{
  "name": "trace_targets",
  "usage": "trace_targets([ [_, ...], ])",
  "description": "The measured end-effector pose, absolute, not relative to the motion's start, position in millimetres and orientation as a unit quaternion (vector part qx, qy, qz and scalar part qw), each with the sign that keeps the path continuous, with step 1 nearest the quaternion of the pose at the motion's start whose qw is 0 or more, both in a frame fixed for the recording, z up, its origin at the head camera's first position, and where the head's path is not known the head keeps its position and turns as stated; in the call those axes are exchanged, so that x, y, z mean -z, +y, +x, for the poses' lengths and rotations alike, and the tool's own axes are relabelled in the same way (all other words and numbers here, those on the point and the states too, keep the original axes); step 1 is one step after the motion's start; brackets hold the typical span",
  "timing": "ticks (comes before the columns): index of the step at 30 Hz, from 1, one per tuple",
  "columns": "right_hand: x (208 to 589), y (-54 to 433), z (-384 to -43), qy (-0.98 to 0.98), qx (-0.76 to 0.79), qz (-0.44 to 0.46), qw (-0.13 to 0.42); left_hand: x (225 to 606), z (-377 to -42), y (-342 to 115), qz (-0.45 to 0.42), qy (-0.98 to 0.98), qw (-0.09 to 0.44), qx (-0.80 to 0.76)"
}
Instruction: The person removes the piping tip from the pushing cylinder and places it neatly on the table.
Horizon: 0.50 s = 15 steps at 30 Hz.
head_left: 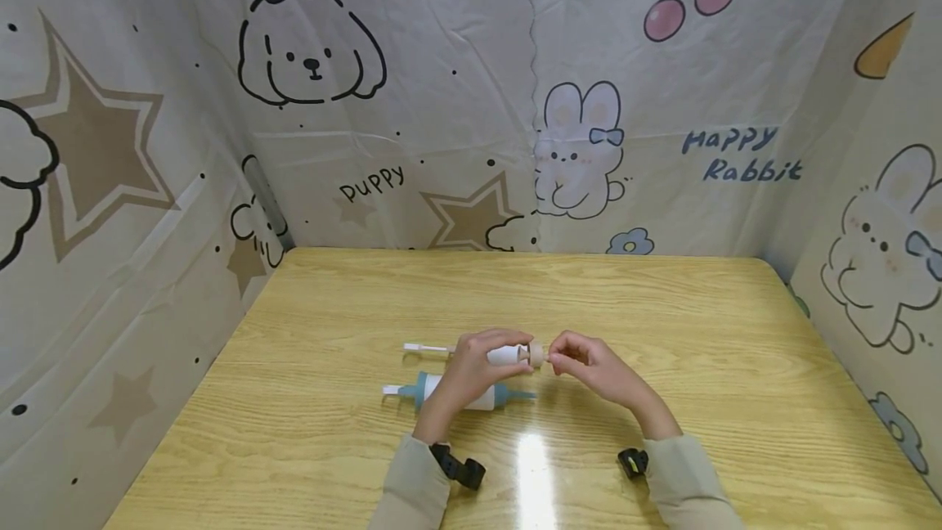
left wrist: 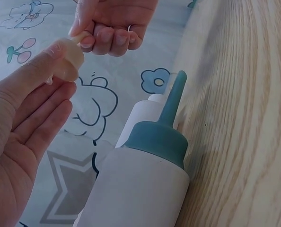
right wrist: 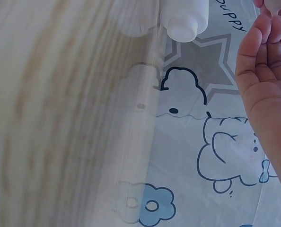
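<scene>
Between the thumb and fingers of my left hand (head_left: 471, 362) is a beige nozzle cap (head_left: 536, 354), held above the table. My right hand (head_left: 594, 366) pinches its narrow tip, fingers curled, as the left wrist view also shows. A white bottle (head_left: 504, 356) lies on its side beyond the left hand, which partly covers it; its bare neck (right wrist: 182, 31) appears in the right wrist view. Nearer me lies a second white bottle (left wrist: 140, 189) with a teal cap (left wrist: 157, 142) and long teal nozzle (left wrist: 173, 101), passing beneath the left forearm in the head view.
Both bottles carry a thin stem with a white end piece, such as the white end (head_left: 414, 348), pointing left. The wood-grain table (head_left: 662, 293) is bordered by a printed cloth backdrop (head_left: 471, 105) at the back and sides.
</scene>
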State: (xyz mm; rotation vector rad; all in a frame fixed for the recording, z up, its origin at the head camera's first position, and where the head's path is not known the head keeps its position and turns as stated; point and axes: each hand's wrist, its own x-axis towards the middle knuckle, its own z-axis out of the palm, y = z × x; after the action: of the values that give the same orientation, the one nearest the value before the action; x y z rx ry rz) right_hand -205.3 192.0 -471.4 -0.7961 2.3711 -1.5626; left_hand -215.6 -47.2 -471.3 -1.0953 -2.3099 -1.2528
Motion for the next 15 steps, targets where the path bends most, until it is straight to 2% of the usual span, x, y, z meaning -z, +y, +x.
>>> trace_targets([
  [15,472.3,190.3,-205.8,0.804,0.532,-0.251,0.085,473.9,-217.3,-47.7,-0.376,-0.796,0.174,0.441],
])
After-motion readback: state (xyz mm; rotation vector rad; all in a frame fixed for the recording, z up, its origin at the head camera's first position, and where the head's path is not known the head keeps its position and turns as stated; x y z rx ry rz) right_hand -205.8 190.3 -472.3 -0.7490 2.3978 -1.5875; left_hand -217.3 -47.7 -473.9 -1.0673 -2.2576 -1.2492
